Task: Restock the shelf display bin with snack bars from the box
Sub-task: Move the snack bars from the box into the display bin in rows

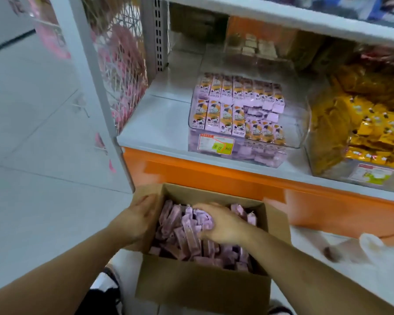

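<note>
box (198, 289) holds purple snack bars (189, 235)

Single head view, angled forward-down, close over box (203, 285), shelf (159, 123) beyond.

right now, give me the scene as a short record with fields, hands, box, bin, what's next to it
left hand: left hand rests on the left wall of the cardboard box, fingers fairly straight
right hand: right hand is inside the box, fingers curled over purple snack bars
box: open, holds a loose heap of bars
bin: clear display bin on the shelf, partly filled with neat rows
neighbour: clear bin of yellow packets to its right
</note>
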The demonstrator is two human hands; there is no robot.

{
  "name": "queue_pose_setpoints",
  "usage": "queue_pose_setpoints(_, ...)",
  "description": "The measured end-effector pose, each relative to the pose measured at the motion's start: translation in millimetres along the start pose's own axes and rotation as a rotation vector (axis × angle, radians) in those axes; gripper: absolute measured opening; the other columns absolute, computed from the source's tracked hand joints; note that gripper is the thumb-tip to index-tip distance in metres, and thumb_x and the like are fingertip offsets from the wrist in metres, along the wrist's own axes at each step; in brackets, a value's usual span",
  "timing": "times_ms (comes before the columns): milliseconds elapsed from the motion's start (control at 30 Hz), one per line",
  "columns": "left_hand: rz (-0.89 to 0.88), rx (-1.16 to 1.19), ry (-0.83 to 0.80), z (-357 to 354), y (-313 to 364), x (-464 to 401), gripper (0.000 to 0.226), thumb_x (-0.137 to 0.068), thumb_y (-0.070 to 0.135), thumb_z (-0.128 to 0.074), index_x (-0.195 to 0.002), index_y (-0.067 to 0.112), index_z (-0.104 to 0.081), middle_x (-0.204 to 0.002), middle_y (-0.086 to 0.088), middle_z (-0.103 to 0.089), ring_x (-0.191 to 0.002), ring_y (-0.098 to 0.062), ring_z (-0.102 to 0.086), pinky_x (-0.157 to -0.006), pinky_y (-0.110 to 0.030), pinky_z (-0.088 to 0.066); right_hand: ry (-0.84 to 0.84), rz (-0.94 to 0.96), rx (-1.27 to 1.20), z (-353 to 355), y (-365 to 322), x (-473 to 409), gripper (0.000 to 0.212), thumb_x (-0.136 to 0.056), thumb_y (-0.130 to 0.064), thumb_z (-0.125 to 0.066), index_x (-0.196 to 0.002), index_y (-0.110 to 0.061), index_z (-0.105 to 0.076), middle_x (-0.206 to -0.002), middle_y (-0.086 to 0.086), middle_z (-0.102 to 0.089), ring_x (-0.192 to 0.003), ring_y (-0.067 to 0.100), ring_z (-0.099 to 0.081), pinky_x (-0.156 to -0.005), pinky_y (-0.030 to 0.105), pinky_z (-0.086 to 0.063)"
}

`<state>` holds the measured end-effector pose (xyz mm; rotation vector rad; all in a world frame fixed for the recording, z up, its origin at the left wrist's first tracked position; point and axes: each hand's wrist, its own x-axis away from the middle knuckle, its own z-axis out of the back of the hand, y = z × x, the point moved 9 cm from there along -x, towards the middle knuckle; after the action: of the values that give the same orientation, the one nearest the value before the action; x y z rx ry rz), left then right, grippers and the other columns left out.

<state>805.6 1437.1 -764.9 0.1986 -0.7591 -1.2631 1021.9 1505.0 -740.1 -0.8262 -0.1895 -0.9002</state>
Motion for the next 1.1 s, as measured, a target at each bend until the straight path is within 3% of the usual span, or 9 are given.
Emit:
queue_pose_setpoints(100, -0.003, 0.215, 0.016, -16, 3, 1, 0.031, -0.109, 0.046, -0.036, -0.14, 0.05, -0.039, -0.134, 0.024, -0.051, -0.117, -0.002, -0.052, -0.104, -0.026, -0.04, -0.037, 0.001, -0.074, -37, 21, -40, 0.09, -0.09, -0.034, -0.082, -0.161, -0.041, -0.028, -0.17, -0.009, -0.025, -0.156, 0.019, -0.028, -0.119, 0.039, -0.038)
queue_pose_setpoints(233, -0.048, 0.355, 0.103, -23, -3, 2, 0.043, -0.108, 0.033, -0.041, -0.141, 0.059, -0.031, -0.12, 0.055, -0.042, -0.107, 0.037, -0.042, -0.09, 0.005, -0.035, -0.067, 0.011, -0.204, -67, 28, -86, 0.103, -0.085, -0.04, -0.086, -0.162, -0.05, -0.019, -0.174, -0.013, -0.007, -0.158, 0.015, -0.016, -0.116, 0.034, -0.037)
queue_pose_setpoints(300, -0.041, 0.396, 0.114, -27, -9, 0, 0.044, -0.108, 0.035, -0.041, -0.141, 0.06, -0.03, -0.118, 0.055, -0.039, -0.104, 0.043, -0.037, -0.084, 0.01, -0.032, -0.08, 0.026, -0.18, -81, 27, -104, 0.106, -0.082, -0.044, -0.088, -0.163, -0.048, -0.019, -0.174, -0.011, -0.007, -0.159, 0.017, -0.016, -0.12, 0.04, -0.035)
queue_pose_setpoints(433, -0.023, 0.42, 0.114, -35, -13, -3, 0.049, -0.11, 0.035, -0.039, -0.153, 0.059, -0.028, -0.133, 0.044, -0.045, -0.116, 0.013, -0.051, -0.106, -0.022, -0.043, -0.105, 0.023, -0.102, -103, 30, -122, 0.095, -0.076, -0.042, -0.092, -0.156, -0.04, -0.041, -0.166, -0.003, -0.033, -0.149, 0.022, -0.037, -0.116, 0.041, -0.042)
queue_pose_setpoints(500, -0.022, 0.402, 0.111, -39, -15, -5, 0.051, -0.111, 0.032, -0.038, -0.156, 0.054, -0.027, -0.145, 0.027, -0.05, -0.127, -0.001, -0.05, -0.111, -0.033, -0.045, -0.093, 0.063, -0.061, -102, 28, -122, 0.073, -0.073, -0.036, -0.091, -0.136, -0.042, -0.055, -0.145, -0.002, -0.05, -0.129, 0.024, -0.052, -0.104, 0.043, -0.05)
queue_pose_setpoints(633, -0.058, 0.384, 0.106, -40, -14, -6, 0.055, -0.111, 0.028, -0.038, -0.156, 0.054, -0.023, -0.151, 0.017, -0.051, -0.136, -0.011, -0.052, -0.112, -0.045, -0.048, -0.102, 0.089, -0.036, -95, 34, -112, 0.047, -0.074, -0.027, -0.09, -0.107, -0.039, -0.06, -0.12, -0.005, -0.051, -0.109, 0.022, -0.054, -0.093, 0.043, -0.053)
queue_pose_setpoints(800, -0.07, 0.376, 0.123, -39, -12, -6, 0.06, -0.11, 0.019, -0.038, -0.157, 0.054, -0.023, -0.15, 0.016, -0.052, -0.135, -0.013, -0.053, -0.112, -0.044, -0.048, -0.162, 0.051, -0.029, -96, 37, -101, 0.052, -0.071, -0.031, -0.093, -0.107, -0.045, -0.059, -0.124, -0.011, -0.052, -0.117, 0.021, -0.055, -0.098, 0.048, -0.052)
queue_pose_setpoints(967, -0.049, 0.359, 0.131, -40, -14, -6, 0.064, -0.109, 0.017, -0.037, -0.157, 0.056, -0.021, -0.15, 0.019, -0.051, -0.134, -0.01, -0.052, -0.108, -0.032, -0.045, -0.199, 0.043, 0.045, -99, 35, -96, 0.054, -0.075, -0.026, -0.091, -0.116, -0.043, -0.059, -0.13, -0.009, -0.057, -0.116, 0.018, -0.055, -0.094, 0.04, -0.05)
queue_pose_setpoints(1100, -0.044, 0.362, 0.121, -40, -13, -7, 0.063, -0.11, 0.017, -0.037, -0.157, 0.055, -0.019, -0.151, 0.018, -0.05, -0.135, -0.011, -0.051, -0.112, -0.037, -0.046, -0.2, 0.052, 0.058, -101, 31, -93, 0.056, -0.073, -0.024, -0.092, -0.115, -0.043, -0.059, -0.125, -0.012, -0.062, -0.112, 0.018, -0.059, -0.091, 0.043, -0.054)
